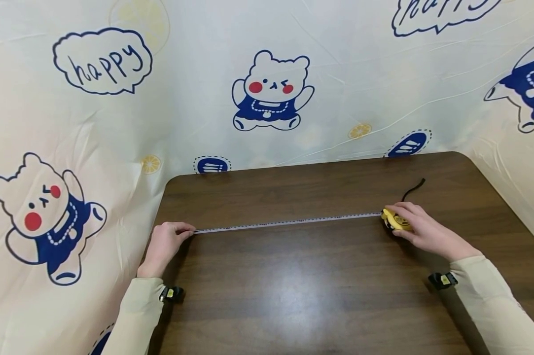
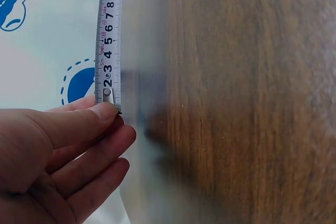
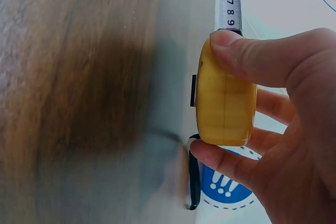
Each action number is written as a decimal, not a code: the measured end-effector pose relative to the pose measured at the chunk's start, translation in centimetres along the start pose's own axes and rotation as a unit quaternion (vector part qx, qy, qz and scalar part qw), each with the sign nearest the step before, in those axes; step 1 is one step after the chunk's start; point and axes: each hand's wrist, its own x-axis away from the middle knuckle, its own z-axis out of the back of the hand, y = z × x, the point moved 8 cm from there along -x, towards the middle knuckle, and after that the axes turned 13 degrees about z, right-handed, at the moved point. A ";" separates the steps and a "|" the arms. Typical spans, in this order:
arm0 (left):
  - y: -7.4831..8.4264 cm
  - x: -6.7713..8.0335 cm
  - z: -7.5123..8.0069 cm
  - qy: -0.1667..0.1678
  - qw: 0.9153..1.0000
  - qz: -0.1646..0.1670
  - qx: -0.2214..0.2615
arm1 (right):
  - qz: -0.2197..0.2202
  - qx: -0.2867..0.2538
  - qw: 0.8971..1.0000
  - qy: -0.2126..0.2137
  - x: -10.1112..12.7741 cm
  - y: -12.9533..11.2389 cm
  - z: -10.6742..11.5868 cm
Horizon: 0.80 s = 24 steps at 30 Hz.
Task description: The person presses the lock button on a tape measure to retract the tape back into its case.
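A yellow tape measure (image 1: 395, 220) is gripped by my right hand (image 1: 419, 228) at the right of the table; in the right wrist view the thumb lies on its yellow case (image 3: 226, 103) close to the blade's mouth. The white blade (image 1: 289, 223) runs straight across to the left. My left hand (image 1: 164, 244) pinches its end between thumb and fingertips near the table's left edge. In the left wrist view the metal end hook (image 2: 108, 96) is partly hidden by the thumb, and low numbers show on the blade. A black strap (image 1: 413, 189) trails from the case.
The brown wooden table (image 1: 275, 296) has rounded far corners. Behind it and along the left side hangs a pale cloth (image 1: 195, 88) printed with cartoon bears and the word happy. Small black devices sit on the left wrist (image 1: 172, 294) and the right wrist (image 1: 442, 280).
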 end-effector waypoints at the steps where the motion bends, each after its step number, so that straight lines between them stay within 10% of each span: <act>1: 0.0 0.0 0.0 0.000 1.000 0.000 0.001 | 0.000 0.001 1.000 0.000 -0.1 0.0 0.0; 24: 0.6 -0.4 -0.6 -0.002 1.000 -0.006 0.012 | 0.023 0.002 1.000 0.003 -1.3 -1.2 0.1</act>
